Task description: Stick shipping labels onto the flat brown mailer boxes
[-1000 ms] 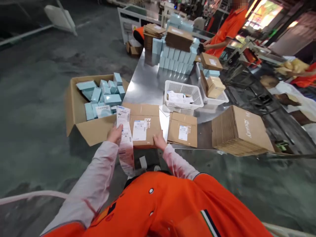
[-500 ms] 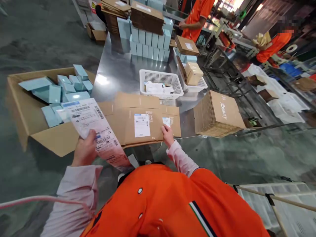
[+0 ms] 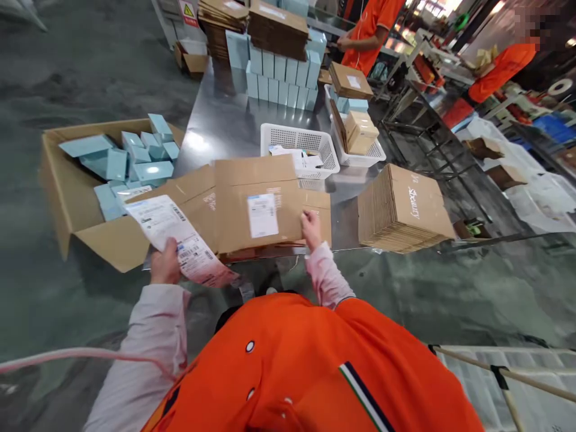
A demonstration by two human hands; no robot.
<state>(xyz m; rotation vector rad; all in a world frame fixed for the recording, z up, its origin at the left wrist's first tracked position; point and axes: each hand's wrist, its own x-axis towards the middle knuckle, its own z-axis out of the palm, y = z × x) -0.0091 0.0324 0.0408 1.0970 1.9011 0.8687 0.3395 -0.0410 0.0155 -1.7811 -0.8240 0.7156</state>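
Left hand: your left hand [image 3: 165,267] is at 11 o'clock, just over the near flap of the carton, and holds a long printed label strip [image 3: 182,240].
Left fingers: your left fingers [image 3: 167,247] pinch the strip's lower edge, which curls away toward 12 o'clock.
Right hand: your right hand [image 3: 311,231] is at 12 o'clock, on the right edge of a flat kraft mailer [image 3: 256,207].
Right fingers: your right fingers [image 3: 309,219] are pressed together against the mailer; you cannot tell whether they grip it.
Mailer: it lies at the near edge of the steel worktop [image 3: 216,135], with a white label [image 3: 263,215] on top and a second mailer [image 3: 321,225] under its right side.
Carton: the open carton [image 3: 56,180] sits at 10 o'clock, full of loose blue boxes [image 3: 153,173].
Beyond: a white basket [image 3: 288,137] holding papers is at 12 o'clock, and a stack of flat mailers [image 3: 402,207] is at 2 o'clock.
Nearby: a co-worker [image 3: 371,33] stands at 1 o'clock, past stacked blue cartons [image 3: 279,81].
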